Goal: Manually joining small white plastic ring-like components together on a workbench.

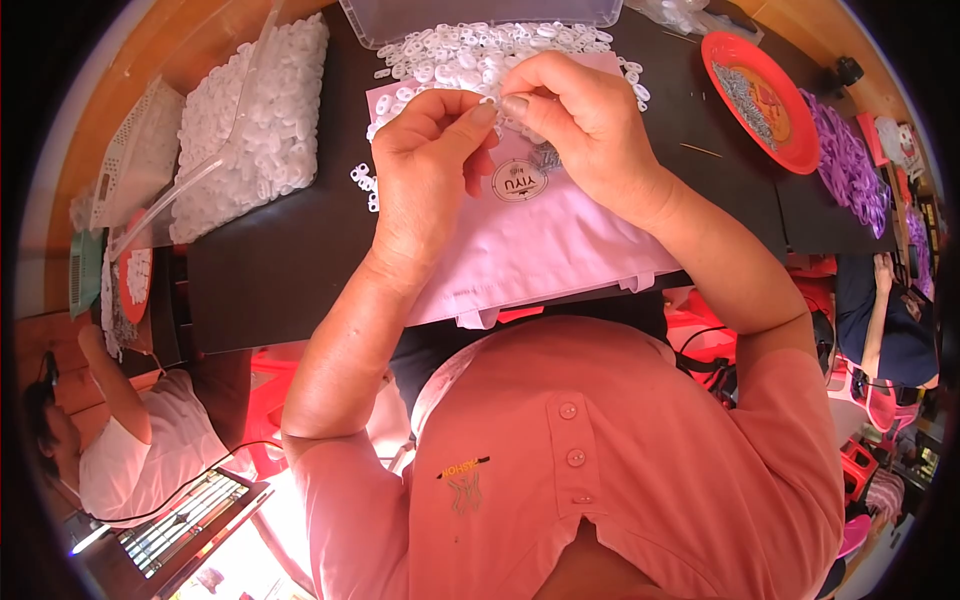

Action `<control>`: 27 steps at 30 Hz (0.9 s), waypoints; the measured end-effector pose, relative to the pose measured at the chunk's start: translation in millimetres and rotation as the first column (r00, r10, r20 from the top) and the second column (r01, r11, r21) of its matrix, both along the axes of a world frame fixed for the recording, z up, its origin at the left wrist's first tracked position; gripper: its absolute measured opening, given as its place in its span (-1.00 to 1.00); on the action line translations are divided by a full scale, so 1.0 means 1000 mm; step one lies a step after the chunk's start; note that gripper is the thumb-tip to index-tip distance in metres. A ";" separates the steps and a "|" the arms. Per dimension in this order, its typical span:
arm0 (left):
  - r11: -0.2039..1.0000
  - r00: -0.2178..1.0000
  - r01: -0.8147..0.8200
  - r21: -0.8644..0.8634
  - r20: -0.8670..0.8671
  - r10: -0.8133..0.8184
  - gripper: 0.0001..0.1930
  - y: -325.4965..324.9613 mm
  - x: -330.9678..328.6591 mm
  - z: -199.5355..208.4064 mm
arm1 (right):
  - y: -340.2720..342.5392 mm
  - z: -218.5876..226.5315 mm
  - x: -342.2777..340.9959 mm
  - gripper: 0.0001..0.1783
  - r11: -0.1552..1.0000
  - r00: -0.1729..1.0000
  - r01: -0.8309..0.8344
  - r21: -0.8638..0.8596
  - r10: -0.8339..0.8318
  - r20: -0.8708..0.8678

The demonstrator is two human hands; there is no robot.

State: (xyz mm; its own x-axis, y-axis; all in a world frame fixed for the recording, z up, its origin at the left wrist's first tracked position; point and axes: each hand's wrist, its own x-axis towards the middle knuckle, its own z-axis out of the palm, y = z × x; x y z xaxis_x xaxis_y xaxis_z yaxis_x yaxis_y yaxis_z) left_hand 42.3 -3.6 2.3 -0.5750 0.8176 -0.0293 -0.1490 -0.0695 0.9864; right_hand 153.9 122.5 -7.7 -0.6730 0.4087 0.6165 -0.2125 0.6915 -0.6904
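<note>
My left hand (425, 150) pinches a small white plastic piece (488, 101) between thumb and forefinger, above a pink cloth (540, 245). My right hand (595, 135) has its thumb and forefinger pressed together right beside that piece. What the right fingertips grip is too small to make out. Just beyond both hands spreads a heap of white oval plastic pieces (440, 52) with holes. Some small grey pieces (546, 158) lie on the cloth, partly covered by my right hand.
A clear bag (255, 125) packed with white pieces stands at the left. At the right, a red plate (795, 140) holds small grey parts near purple strips (845, 165). A clear tray (480, 12) sits at the back. Another person (150, 435) is at lower left.
</note>
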 end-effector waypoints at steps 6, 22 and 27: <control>1.000 0.998 0.005 0.024 -0.058 -0.003 -0.91 -0.002 -0.003 -0.006 | -0.008 -0.004 0.001 -0.96 0.990 0.996 -0.041 -0.138 0.051 0.071; 0.999 0.880 0.017 -0.046 -0.474 -0.037 -0.96 -0.095 0.012 -0.017 | -0.007 0.009 -0.008 -0.91 0.984 0.913 -0.176 -0.037 0.177 0.367; 0.993 0.830 0.063 0.103 -0.558 0.006 -0.89 -0.096 0.019 -0.037 | -0.023 0.005 -0.041 -0.87 0.915 0.899 -0.244 0.321 0.088 0.430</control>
